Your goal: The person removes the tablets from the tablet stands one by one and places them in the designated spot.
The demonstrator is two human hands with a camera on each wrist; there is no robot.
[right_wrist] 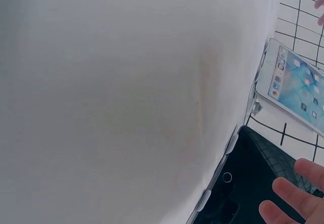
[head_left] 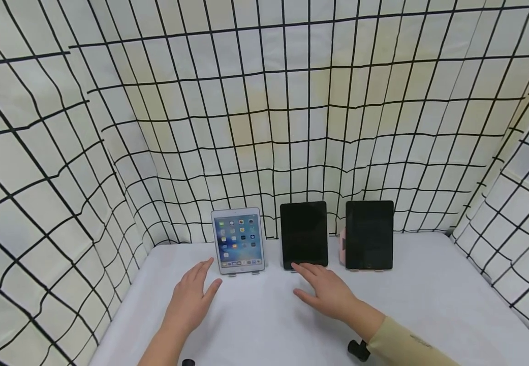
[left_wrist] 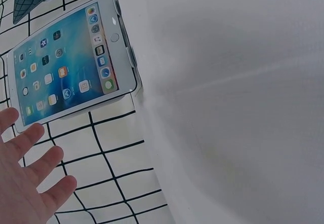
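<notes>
In the head view, the lit tablet point(head_left: 239, 240) stands just left of lower centre, the left hand point(head_left: 192, 295) near it, fingers relaxed. The right hand point(head_left: 327, 292), fingers extended, overlaps the middle tablet point(head_left: 304, 231) at lower centre, contact unclear. The third tablet point(head_left: 369, 235) stands farther right.

Small booth-like enclosure point(head_left: 250, 175), kind of building unclear, white black-gridded cloth walls point(head_left: 296, 122) at left, far side and right, plain white table point(head_left: 255, 315), three tablets point(head_left: 304, 231) propped along its far edge
</notes>
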